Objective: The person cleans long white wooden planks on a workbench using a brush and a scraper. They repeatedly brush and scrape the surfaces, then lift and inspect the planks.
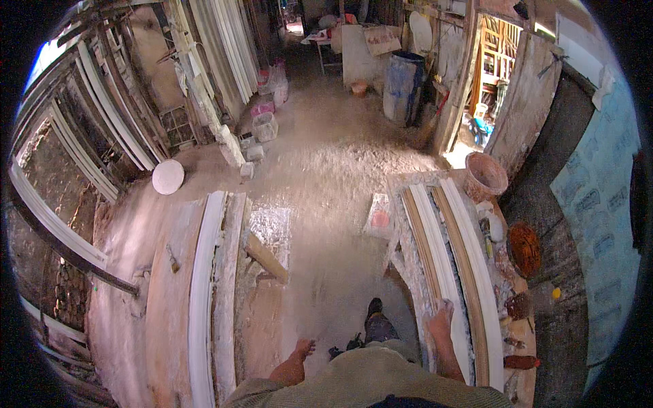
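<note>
My left hand point(304, 349) hangs over the floor between the two benches, fingers apart, holding nothing. On the right, my right hand point(441, 318) is over the long white moulding point(445, 265) lying on the bench. Its fingers are curled together, and whatever may be in them is too small to make out. Beside that strip run a brown moulding strip point(420, 231) and another white moulding point(473, 258). Along the left bench lies a further long white moulding point(203, 299), with a small brush-like tool point(173, 260) on the boards next to it.
A bucket point(486, 175) stands at the right bench's far end, near an orange-brown basin point(524, 249). A wooden brace point(265, 257) juts from the left bench into the walkway. Farther off are a blue barrel point(403, 88), a white disc point(168, 177) and a plastic crate point(264, 126).
</note>
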A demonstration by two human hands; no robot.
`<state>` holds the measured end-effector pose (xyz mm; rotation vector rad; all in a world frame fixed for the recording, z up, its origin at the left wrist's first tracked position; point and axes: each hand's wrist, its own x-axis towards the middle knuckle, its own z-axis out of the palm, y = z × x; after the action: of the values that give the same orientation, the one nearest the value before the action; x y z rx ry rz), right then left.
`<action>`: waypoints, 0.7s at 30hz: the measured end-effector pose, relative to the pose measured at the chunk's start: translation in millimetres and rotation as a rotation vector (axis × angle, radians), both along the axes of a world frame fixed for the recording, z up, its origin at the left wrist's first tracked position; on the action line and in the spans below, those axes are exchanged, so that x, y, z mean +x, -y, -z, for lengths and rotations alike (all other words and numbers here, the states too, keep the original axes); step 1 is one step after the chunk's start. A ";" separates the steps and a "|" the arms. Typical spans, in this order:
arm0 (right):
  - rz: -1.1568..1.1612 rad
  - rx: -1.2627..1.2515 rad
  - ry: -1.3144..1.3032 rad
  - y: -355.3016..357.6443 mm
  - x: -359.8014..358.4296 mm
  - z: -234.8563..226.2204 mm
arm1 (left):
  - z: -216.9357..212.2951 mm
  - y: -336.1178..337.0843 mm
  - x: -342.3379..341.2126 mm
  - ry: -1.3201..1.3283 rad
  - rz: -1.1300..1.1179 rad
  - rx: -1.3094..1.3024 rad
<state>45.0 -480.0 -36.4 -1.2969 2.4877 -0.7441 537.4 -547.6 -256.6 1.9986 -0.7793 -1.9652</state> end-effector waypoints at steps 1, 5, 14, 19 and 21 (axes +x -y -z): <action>-0.025 -0.006 0.001 11.8 -3.9 -3.4 | 0.4 -2.2 3.0 -0.018 -0.028 0.038; -0.087 -0.061 -0.036 68.8 -18.5 -22.1 | -1.8 5.9 27.2 -0.256 -0.115 0.163; -0.080 -0.313 0.050 246.4 -74.7 -9.7 | -49.3 169.5 -35.5 0.033 -0.071 -0.007; -0.176 -0.314 0.127 325.8 -93.8 -40.3 | -89.1 309.9 -95.7 0.081 -0.030 -0.370; -0.171 -0.332 0.139 348.4 -106.0 -32.7 | -109.6 349.7 -122.0 0.058 0.050 -0.473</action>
<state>-61.0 -828.4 -3.7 -1.4845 2.1755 -1.1963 415.4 -897.4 -147.0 1.7669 -1.1883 -1.5606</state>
